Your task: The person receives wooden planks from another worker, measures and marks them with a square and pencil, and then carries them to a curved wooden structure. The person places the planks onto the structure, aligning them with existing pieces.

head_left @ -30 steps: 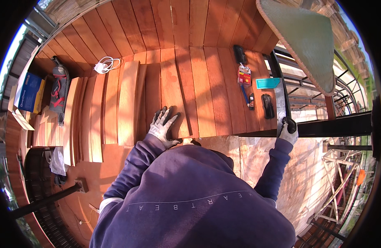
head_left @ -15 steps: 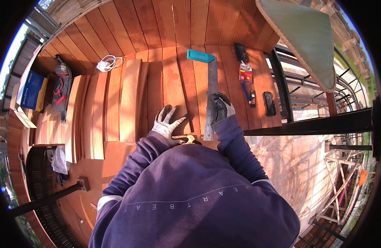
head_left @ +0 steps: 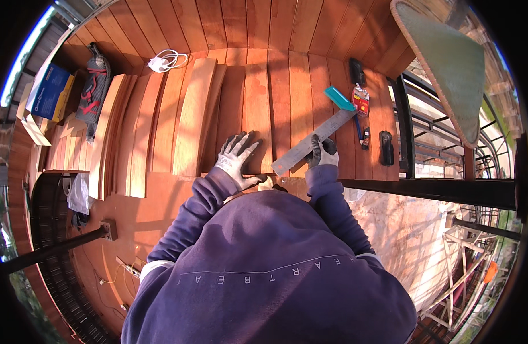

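A sunlit wooden deck, slatted back wall [head_left: 246, 23] at the far side, black metal rail [head_left: 430, 192] off to the right, and here are two gloved hands at the near edge of the plank bench [head_left: 347, 163]! The left hand [head_left: 235, 162] sits low on a loose board [head_left: 257, 103], fingers fanned wide and grasping nothing, palm down near the board's near end. Over on the right, the right hand [head_left: 324, 153] has its fingers closed on the metal blade of a square [head_left: 317, 137], pinching it about midway. And look at the slant on that tool: teal handle at the far right, close by a red-and-white box [head_left: 360, 102], blade tip down at the near left, just beside the board's near corner. Whether tip and wood touch, I can't tell; nor whether the blade is lying flat or lifted.

Good handling here, in my judgement, calls for even weight through that spread left palm, so the board can't skid. The right grip looks far from the handle, so a hold closer to it should steer the square better and stop it swinging. Keep the fingertips clear of the blade's edge, too! And mind the small stuff on the right: the box, a blue pencil [head_left: 359, 132] and a black case [head_left: 386, 148] all lie close enough to get knocked.
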Tool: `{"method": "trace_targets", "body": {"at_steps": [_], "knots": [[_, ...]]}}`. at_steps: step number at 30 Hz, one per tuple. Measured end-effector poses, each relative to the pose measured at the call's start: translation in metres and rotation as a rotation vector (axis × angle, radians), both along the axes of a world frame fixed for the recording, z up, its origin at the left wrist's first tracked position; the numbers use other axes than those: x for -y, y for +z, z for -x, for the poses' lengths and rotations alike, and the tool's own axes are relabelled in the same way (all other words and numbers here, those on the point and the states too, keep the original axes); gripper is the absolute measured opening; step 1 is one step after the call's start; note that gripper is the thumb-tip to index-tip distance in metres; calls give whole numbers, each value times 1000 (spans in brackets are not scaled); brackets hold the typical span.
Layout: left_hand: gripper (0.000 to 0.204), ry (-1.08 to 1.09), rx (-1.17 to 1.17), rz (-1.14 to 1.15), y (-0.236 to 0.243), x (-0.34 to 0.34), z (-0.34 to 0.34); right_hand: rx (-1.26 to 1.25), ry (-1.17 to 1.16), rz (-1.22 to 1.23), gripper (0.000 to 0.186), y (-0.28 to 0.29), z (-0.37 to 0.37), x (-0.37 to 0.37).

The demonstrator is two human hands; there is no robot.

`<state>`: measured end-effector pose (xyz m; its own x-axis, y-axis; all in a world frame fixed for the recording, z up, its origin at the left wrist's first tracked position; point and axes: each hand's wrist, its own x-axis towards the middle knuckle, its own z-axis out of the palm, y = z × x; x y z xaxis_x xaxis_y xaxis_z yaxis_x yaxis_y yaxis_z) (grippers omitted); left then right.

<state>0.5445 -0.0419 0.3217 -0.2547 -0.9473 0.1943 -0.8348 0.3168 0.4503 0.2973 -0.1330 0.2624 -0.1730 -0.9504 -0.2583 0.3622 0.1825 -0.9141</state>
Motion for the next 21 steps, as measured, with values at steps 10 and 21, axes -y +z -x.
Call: {"method": "trace_targets", "body": {"at_steps": [10,21], "knots": [[45,-127,-79,114,9,11,21,130,-70,-80,9,32,-15,-27],[36,10,-1073,-913,24,5,22,-103,779,-352,14,82,31,-33]]}}
